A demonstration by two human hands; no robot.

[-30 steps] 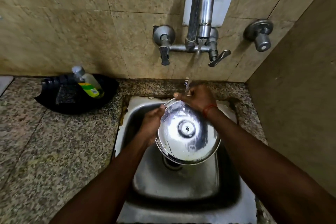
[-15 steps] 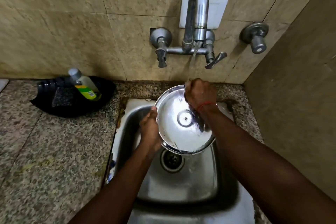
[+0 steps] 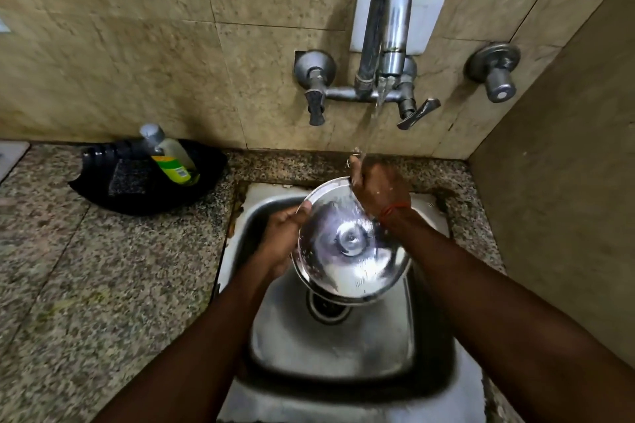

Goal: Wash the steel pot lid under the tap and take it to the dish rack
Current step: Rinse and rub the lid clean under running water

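The round steel pot lid (image 3: 347, 251) hangs tilted over the steel sink (image 3: 330, 354), its wet face with the centre boss turned up toward me. My left hand (image 3: 281, 237) grips its left rim, thumb on top. My right hand (image 3: 378, 187) lies over the lid's upper right edge, fingers curled onto it. Water runs from the tap (image 3: 388, 27) in a thin stream onto my right hand's fingers and the lid's top edge. The dish rack is out of view.
A black tray (image 3: 103, 189) on the granite counter (image 3: 86, 285) at left holds a dish-soap bottle (image 3: 171, 158) and a dark scrub pad (image 3: 129, 177). Tiled walls close the back and right. A second wall valve (image 3: 494, 74) sits right of the tap. The drain (image 3: 326, 311) lies below the lid.
The lid rose from low in the sink toward the stream, then dropped slightly. My right hand moved from the top rim onto the lid's upper right edge, with water now striking it.
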